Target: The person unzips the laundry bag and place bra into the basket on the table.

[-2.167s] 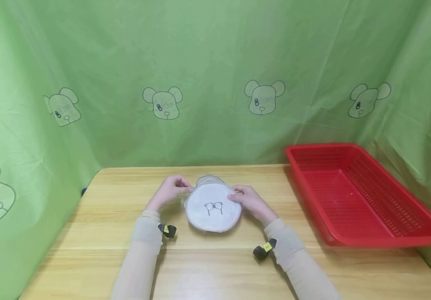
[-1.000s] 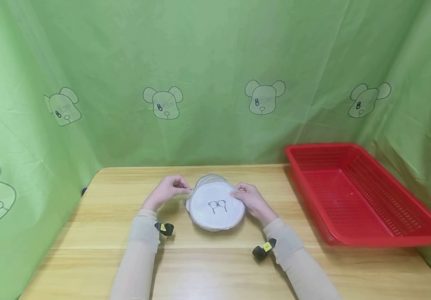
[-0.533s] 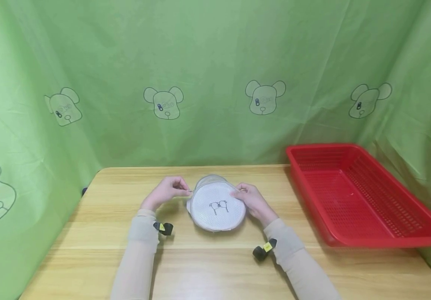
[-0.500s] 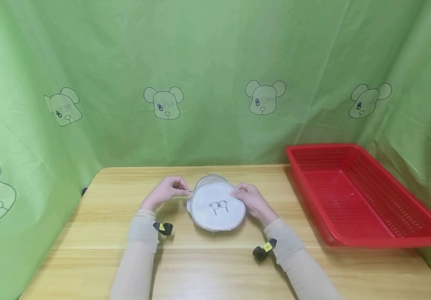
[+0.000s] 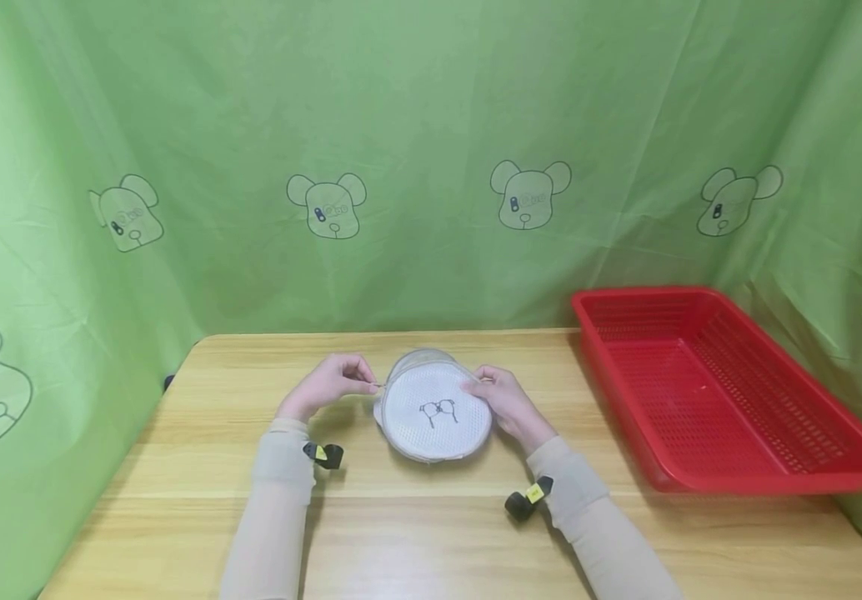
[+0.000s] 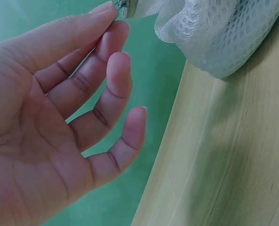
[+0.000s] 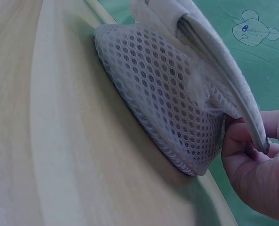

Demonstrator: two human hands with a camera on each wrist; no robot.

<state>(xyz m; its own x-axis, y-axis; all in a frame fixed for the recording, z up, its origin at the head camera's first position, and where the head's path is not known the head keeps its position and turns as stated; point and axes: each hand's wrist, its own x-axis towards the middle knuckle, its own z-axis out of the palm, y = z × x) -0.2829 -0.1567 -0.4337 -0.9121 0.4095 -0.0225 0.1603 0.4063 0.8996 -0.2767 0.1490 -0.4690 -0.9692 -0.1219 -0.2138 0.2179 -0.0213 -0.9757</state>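
Note:
A round white mesh laundry bag with a line-drawn animal face stands on the wooden table, its lid side tilted toward me. Thumb and fingertips of my left hand pinch the small metal zipper pull at the bag's left edge; the other fingers are loosely bent. At the right edge, my right hand grips the rim, thumb on the front face and fingers behind. From the right wrist, the honeycomb mesh side shows below a zippered rim. The bag's inside is hidden.
A large red perforated plastic basket stands at the table's right side. Green curtains with bear-head prints enclose the back and sides. The wooden table ends at the curtain behind the bag.
Over the two seconds, the bag has shifted slightly right and turned a little. My left hand has moved slightly left and down along the bag's edge. The right hand keeps its grip.

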